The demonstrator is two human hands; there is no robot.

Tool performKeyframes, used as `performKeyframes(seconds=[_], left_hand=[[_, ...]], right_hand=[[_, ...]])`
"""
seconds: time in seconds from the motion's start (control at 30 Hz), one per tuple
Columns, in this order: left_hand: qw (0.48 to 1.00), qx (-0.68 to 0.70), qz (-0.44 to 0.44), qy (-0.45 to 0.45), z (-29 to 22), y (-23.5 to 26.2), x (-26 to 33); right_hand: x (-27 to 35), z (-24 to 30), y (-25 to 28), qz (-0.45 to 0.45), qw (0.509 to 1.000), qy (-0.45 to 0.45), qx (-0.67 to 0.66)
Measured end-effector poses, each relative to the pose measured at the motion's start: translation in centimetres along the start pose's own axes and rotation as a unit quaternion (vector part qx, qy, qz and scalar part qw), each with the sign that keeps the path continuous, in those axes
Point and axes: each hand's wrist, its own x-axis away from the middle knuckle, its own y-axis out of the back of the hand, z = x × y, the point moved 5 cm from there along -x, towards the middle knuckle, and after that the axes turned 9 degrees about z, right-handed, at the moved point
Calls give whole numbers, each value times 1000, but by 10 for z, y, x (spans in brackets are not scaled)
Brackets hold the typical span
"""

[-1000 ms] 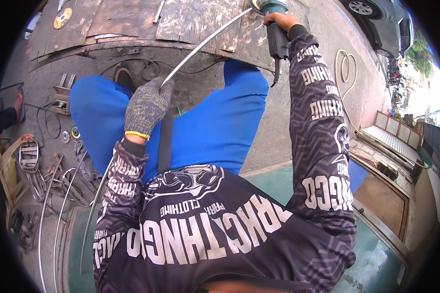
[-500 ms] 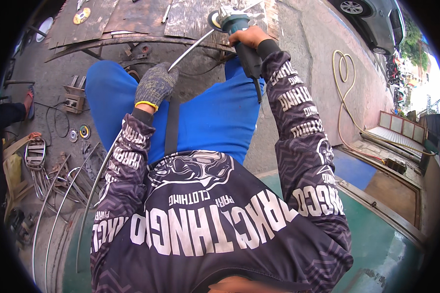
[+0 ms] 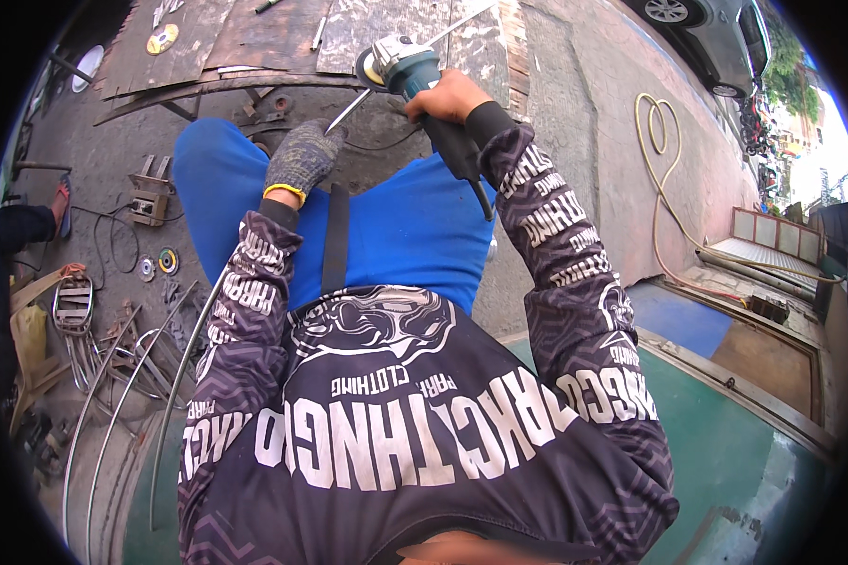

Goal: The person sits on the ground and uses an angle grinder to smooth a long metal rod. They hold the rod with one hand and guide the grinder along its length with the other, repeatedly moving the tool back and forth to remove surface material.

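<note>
My left hand (image 3: 303, 158), in a grey knit glove with a yellow cuff, is closed around a long thin metal rod (image 3: 347, 113). The rod runs back along my left forearm and out past the far side of the grinder, over the table. My bare right hand (image 3: 449, 98) grips the body of a teal and black angle grinder (image 3: 410, 68). Its round disc (image 3: 369, 70) is at the rod, a short way beyond my left hand; whether they touch I cannot tell.
A worn wooden table (image 3: 264, 47) stands ahead, bearing a yellow disc (image 3: 162, 39). Bent metal rods (image 3: 122, 400) and a metal frame (image 3: 73, 306) lie at the left, near loose discs (image 3: 168, 260). Another person's foot (image 3: 61, 207) is at far left. A hose (image 3: 664, 179) lies at right.
My right hand has brought the grinder left and nearer to me along the rod, closer to my left hand. My left hand keeps its hold on the rod.
</note>
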Motion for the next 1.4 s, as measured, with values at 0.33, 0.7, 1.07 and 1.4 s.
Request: performKeyframes(seconds=[0.33,0.7,1.07,1.4], left_hand=[[1000,1,-21,-6,3,-3,9],[998,31,-46,-29,-9,-9,40],[998,48,-35,-1,-41,7,63],[994,105,-10,14,-49,15,52]], right_hand=[[-14,-28,38,-28,999,-25,30],[-67,-93,114,-64,994,-83,0],[-121,-136,206,-87,992,-85,-28],[-181,-159,251,-125,984,-100,-77]])
